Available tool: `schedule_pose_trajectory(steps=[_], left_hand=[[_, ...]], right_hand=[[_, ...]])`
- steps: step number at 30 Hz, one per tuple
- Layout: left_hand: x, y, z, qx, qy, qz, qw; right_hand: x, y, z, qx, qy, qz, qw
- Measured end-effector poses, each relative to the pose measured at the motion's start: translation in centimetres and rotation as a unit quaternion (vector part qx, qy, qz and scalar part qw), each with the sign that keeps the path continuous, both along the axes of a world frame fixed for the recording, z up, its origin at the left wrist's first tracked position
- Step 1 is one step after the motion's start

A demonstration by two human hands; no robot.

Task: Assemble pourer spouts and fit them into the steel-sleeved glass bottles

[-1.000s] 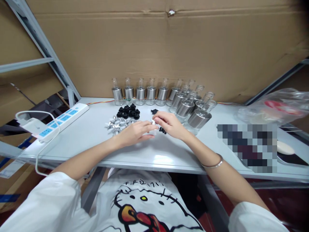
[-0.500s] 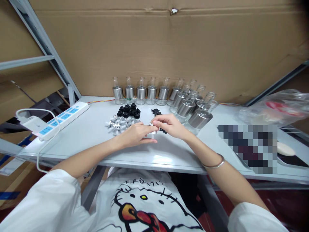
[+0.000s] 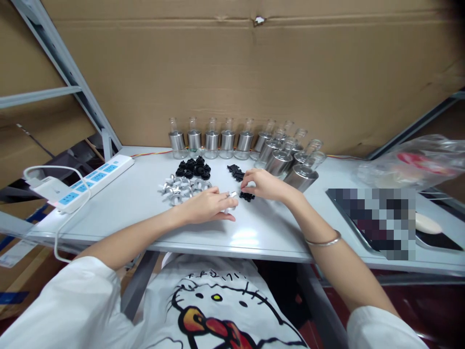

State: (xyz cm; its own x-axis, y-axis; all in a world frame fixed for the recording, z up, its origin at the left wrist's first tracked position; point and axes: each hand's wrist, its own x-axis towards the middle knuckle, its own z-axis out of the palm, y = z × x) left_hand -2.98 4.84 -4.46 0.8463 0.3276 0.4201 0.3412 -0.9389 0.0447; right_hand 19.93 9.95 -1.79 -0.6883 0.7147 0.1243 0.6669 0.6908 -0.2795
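My left hand point(image 3: 207, 207) rests on the white table point(image 3: 131, 203), fingers closed round a small white and silver part point(image 3: 231, 195). My right hand point(image 3: 263, 185) is a little to the right, fingers curled and pinching at a cluster of tiny black pieces point(image 3: 247, 196); what it holds, if anything, is hidden. A pile of silver and white parts point(image 3: 181, 186) lies left of my left hand. Black caps point(image 3: 193, 167) sit behind that pile. More small black pieces point(image 3: 235, 170) lie behind my right hand.
A row of glass bottles with metal sleeves point(image 3: 210, 140) stands at the back wall, with more tipped bottles point(image 3: 294, 162) at the right. A white power strip point(image 3: 90, 182) lies at the left. A plastic bag point(image 3: 414, 162) and a dark tray point(image 3: 428, 237) are at the right.
My right hand has let go of the white part and moved right and back to the tiny black pieces. My left hand stays put, still holding the part.
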Motion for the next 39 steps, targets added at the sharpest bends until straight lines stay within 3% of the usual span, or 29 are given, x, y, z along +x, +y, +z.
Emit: schedule_pose_trajectory(steps=[7,12,18,22,27,33,39], left_hand=[[0.0,-0.1,0.2,-0.013,-0.009,-0.004,1.000],[0.0,-0.1,0.3,0.028,-0.002,-0.007,1.000],[-0.1,-0.1,0.4,0.006,-0.005,-0.002,1.000],[-0.1,-0.1,0.4,-0.008,-0.013,0.001,1.000],[-0.1,0.0,0.4,0.046,-0.014,-0.013,0.999],[-0.1,-0.1,0.4,0.107,-0.013,-0.015,0.994],[0.0,-0.1,0.5,0.125,-0.011,-0.018,0.992]], right_hand=[[-0.3,0.0,-0.5,0.029,-0.028,-0.016,0.999],[-0.8,0.1,-1.1,0.058,-0.052,-0.066,0.995],[-0.9,-0.3,-0.3,0.079,-0.057,-0.096,0.991],[-0.7,-0.7,0.3,0.053,-0.071,-0.089,0.992],[-0.7,-0.7,0.2,0.031,-0.063,-0.066,0.995],[-0.4,-0.7,0.3,0.007,-0.022,0.010,1.000],[-0.4,-0.5,-0.2,-0.008,-0.036,0.015,0.999]])
